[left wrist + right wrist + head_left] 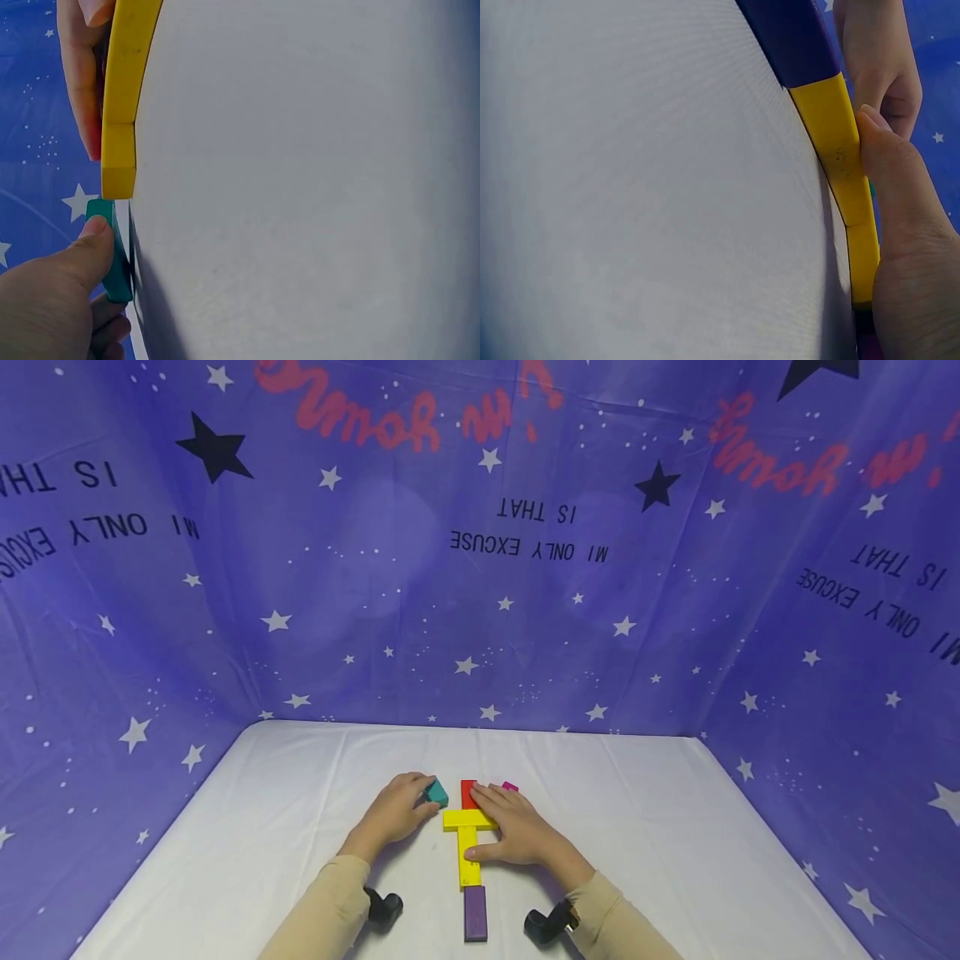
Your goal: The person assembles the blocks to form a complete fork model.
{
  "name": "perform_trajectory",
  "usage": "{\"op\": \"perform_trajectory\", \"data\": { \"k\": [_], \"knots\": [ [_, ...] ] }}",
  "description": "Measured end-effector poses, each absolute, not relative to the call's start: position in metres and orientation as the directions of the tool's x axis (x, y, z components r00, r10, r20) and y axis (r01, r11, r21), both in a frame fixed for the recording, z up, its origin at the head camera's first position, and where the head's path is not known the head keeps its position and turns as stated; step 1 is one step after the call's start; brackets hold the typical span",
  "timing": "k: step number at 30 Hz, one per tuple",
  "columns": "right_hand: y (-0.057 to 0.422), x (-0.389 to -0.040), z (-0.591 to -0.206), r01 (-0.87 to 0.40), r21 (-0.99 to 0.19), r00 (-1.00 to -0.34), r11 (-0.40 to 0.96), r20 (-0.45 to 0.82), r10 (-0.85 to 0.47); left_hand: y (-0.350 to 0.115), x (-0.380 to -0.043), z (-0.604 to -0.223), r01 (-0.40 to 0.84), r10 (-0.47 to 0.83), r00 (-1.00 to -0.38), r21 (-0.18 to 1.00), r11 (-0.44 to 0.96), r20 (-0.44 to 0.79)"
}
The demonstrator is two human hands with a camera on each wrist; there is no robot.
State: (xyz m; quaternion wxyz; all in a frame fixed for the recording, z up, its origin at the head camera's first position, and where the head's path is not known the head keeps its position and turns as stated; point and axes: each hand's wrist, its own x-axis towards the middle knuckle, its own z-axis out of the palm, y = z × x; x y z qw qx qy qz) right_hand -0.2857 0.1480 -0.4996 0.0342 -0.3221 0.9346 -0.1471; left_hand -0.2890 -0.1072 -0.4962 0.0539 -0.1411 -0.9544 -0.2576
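My left hand [393, 810] pinches a teal block [437, 792] between thumb and fingers, left of a row of toy blocks. In the left wrist view the teal block [112, 251] stands tilted by the table, close to a yellow block's end. My right hand [521, 831] lies over the row with fairly straight fingers. Its fingertips touch the red block [467, 793] at the far end, and its thumb rests on the lengthwise yellow block [468, 870]. The crosswise yellow block [454, 820] is partly hidden under that hand. A purple block [476, 914] forms the near end.
A magenta block [511, 786] peeks out behind the right hand's fingers. White cloth covers the table [645, 810]. Purple star-printed fabric [405, 610] rises at the back and both sides. Black wrist devices [384, 910] sit by the sleeves.
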Motion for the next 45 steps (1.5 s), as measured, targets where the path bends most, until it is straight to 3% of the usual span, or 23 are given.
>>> {"op": "perform_trajectory", "data": {
  "k": [45],
  "knots": [
    [0.148, -0.286, -0.501, -0.59, -0.297, -0.79, 0.75, 0.025, -0.612, -0.1, -0.275, -0.493, 0.326, 0.26, -0.943, 0.409, 0.852, 0.209]
  ]
}}
